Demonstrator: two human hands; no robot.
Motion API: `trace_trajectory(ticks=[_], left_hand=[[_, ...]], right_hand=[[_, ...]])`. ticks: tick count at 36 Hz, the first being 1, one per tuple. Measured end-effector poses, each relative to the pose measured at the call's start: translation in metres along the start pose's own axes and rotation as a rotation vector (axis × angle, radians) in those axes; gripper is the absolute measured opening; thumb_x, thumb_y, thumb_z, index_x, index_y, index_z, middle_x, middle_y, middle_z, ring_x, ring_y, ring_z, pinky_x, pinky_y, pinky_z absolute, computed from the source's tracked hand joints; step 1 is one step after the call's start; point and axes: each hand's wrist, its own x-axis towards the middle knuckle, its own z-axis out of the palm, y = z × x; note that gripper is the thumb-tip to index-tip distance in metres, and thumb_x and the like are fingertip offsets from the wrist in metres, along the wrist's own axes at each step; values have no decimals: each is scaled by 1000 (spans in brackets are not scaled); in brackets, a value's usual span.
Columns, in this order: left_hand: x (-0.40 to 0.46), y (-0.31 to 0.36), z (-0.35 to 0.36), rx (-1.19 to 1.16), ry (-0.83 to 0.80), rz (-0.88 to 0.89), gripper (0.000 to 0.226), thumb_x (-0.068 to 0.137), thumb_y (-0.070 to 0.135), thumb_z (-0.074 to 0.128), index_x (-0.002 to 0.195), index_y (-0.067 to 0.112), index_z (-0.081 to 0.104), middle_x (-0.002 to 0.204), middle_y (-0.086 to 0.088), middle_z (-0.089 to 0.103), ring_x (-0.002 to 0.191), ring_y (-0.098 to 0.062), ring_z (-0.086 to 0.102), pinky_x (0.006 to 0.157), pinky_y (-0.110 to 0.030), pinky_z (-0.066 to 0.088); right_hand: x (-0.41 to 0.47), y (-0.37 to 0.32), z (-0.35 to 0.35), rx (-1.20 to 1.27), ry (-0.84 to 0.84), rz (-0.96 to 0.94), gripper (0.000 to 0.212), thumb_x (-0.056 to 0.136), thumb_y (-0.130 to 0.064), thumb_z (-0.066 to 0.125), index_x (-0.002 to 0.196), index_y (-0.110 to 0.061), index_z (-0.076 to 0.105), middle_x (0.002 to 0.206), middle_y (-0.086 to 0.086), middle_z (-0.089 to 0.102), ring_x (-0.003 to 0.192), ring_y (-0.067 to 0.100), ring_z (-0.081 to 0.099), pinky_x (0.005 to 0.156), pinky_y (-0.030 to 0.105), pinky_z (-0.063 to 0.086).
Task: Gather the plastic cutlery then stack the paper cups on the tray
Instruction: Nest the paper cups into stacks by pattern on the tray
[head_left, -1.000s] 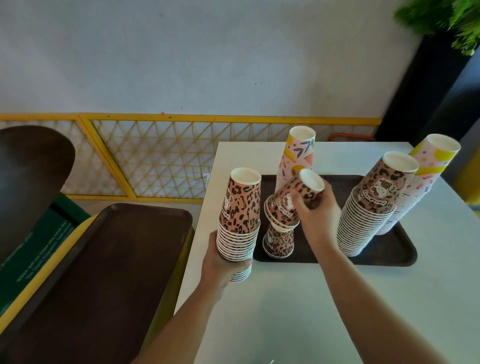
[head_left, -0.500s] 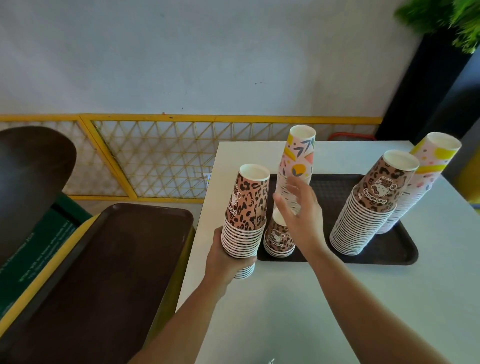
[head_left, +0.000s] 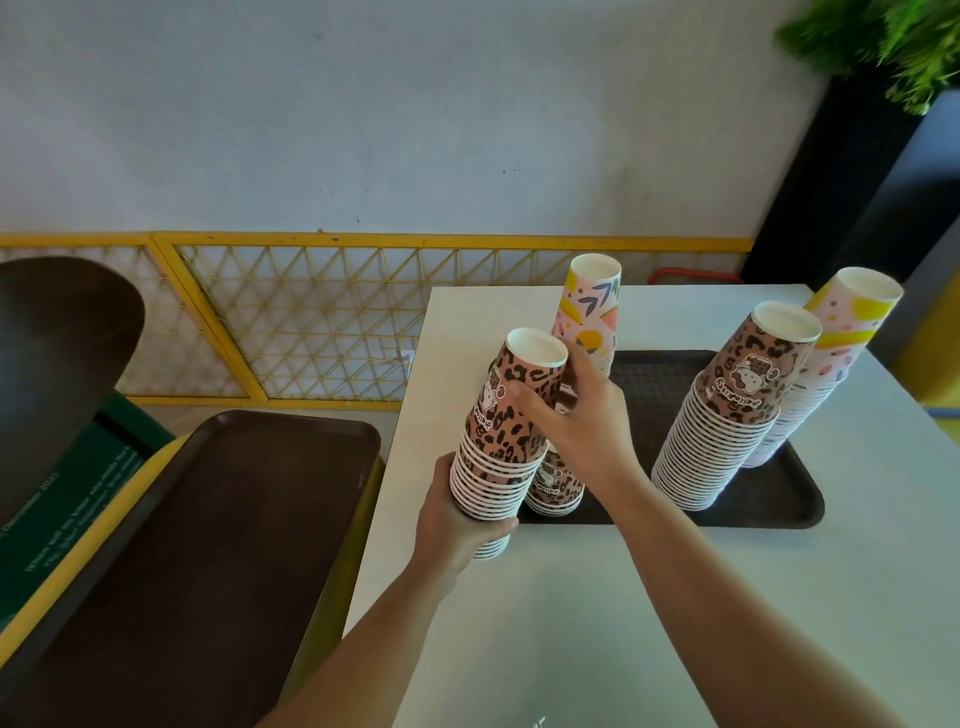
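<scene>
Leopard-print cup stacks (head_left: 506, 431), pastel-patterned stacks (head_left: 589, 322), dark brown tray (head_left: 779, 499), white table (head_left: 675, 623)

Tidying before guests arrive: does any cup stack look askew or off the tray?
The leopard stack held by the left hand and right hand tilts, beside the tray. The tall leopard stack leans too.

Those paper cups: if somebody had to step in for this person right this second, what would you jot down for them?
Left hand: grips the base of the held leopard stack, lifted at the tray's near-left corner.
Right hand: fingers wrap that stack's upper cups.
On the tray: a short leopard stack, a tall leopard stack, and two pastel stacks, back left and far right.
Done: most cups stacked. No cutlery in view.
Left: probably merge the held stack with the short one and set it on the tray.
</scene>
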Motion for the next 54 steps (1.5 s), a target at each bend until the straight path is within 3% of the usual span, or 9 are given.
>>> trace_trajectory(ticks=[10,25,33,37,41,44,46,50,54], left_hand=[[1,-3,0,30,6,24,83,50,12,91,114,34,42,104,17,59,99,-13,59,84,-32,53],[0,-1,1,17,0,19,85,50,11,91,116,33,40,105,16,57,101,-13,56,83,-30,52],[0,-2,0,15,13,5,82,50,11,91,115,30,44,104,14,60,98,-13,59,79,-27,52],[0,-4,0,0,16,-23,86,47,13,91,119,27,46,109,8,63,100,-16,61,85,-38,54],[0,-7,-2,-23,33,-54,86,46,12,91,118,27,47,108,8,64,100,-17,61,84,-38,54],[0,-9,-3,-36,47,-66,86,47,10,91,119,25,47,107,7,63,100,-17,61,82,-37,54],[0,-10,-4,-45,56,-73,86,47,10,91,120,24,46,108,6,63,101,-18,60,83,-38,54],[0,-12,-4,-65,69,-88,88,46,11,91,120,26,45,109,5,62,102,-20,60,84,-39,54],[1,-8,-4,-75,57,-84,88,48,7,90,120,28,43,111,6,60,103,-18,58,84,-35,53]], right_hand=[[2,-8,-6,25,45,-44,47,77,-27,71,118,-32,47,96,-28,52,91,-8,53,72,-2,42],[2,-9,-1,-47,28,-43,48,74,-32,73,117,-26,54,109,-9,61,102,7,58,85,27,52],[8,-16,-7,23,115,-90,39,75,-31,72,107,-33,51,108,-3,61,101,7,58,70,1,44],[15,-17,-15,106,185,-45,39,76,-35,70,112,-24,58,103,-6,64,93,1,61,75,10,49],[25,-13,-30,295,279,49,55,68,-47,66,112,-14,61,101,2,67,96,20,64,84,42,55],[31,-5,-41,385,355,101,57,66,-51,65,109,-12,62,101,8,67,99,26,64,86,49,53],[32,0,-45,355,420,113,54,68,-49,66,108,-14,62,100,5,68,98,21,65,86,45,54],[24,20,-41,89,465,85,40,79,-31,68,115,-17,58,102,-6,63,85,-4,60,74,13,50],[11,46,-25,-93,424,51,45,76,-27,74,116,-17,55,110,-1,62,97,13,60,82,23,51]])
